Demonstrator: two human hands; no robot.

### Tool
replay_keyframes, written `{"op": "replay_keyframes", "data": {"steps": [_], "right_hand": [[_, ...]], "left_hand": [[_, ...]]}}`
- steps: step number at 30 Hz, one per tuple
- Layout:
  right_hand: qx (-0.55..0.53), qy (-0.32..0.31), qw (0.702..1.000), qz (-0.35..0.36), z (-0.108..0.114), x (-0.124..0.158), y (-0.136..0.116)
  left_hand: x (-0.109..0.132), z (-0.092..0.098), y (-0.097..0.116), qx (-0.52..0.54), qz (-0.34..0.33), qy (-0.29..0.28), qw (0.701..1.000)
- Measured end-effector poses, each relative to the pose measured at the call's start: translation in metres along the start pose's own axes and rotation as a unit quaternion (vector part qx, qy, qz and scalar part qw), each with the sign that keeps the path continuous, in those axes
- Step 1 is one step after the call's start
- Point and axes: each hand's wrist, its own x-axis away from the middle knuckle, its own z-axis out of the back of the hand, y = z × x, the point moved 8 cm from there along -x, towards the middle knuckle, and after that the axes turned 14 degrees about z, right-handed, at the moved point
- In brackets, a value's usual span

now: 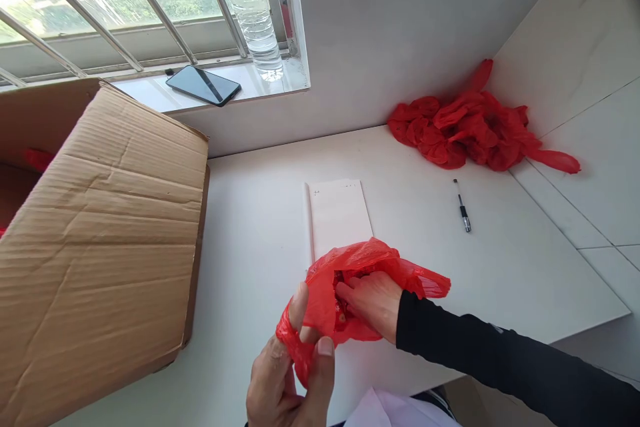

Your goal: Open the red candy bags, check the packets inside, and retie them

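A thin red plastic bag (320, 303) hangs open just above the table's near side. My left hand (287, 373) has one of its handles looped around a finger, with the thumb resting by the film. Reaching into the bag's mouth is my right hand (375, 300), its fingers curled inside and partly hidden. Dark red items with small pale print (341, 310) show beside those fingertips; their kind is unclear. Behind the bag lies an open notebook (340, 210), its lower part covered by the bag.
An open cardboard box (115, 233) with red material inside stands at left. Crumpled red bags (465, 123) lie at the back right, near a pen (463, 210). On the windowsill are a phone (203, 85) and a clear water bottle (257, 30).
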Motion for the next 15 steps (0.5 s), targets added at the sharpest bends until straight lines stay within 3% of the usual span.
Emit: {"op": "replay_keyframes", "data": {"steps": [3,7,10,12,15], "right_hand": [[0.007,-0.002,1.0,-0.008,0.001,0.001,-0.004],[0.001,-0.016,1.0,0.001,-0.002,0.003,-0.009],[0.003,0.0,1.0,-0.011,0.009,0.017,-0.01],[-0.005,0.09,0.996,-0.009,0.036,0.037,-0.01],[0.021,0.293,0.956,-0.019,0.088,0.083,-0.004]], "left_hand": [[-0.001,-0.003,0.008,-0.002,-0.029,-0.021,0.999],[-0.001,-0.004,0.011,0.017,-0.003,-0.004,1.0],[-0.002,-0.005,0.018,-0.003,-0.043,-0.013,0.999],[-0.004,-0.002,0.021,-0.021,-0.072,-0.02,0.997],[-0.01,0.007,0.022,-0.037,-0.093,-0.02,0.995]]}}
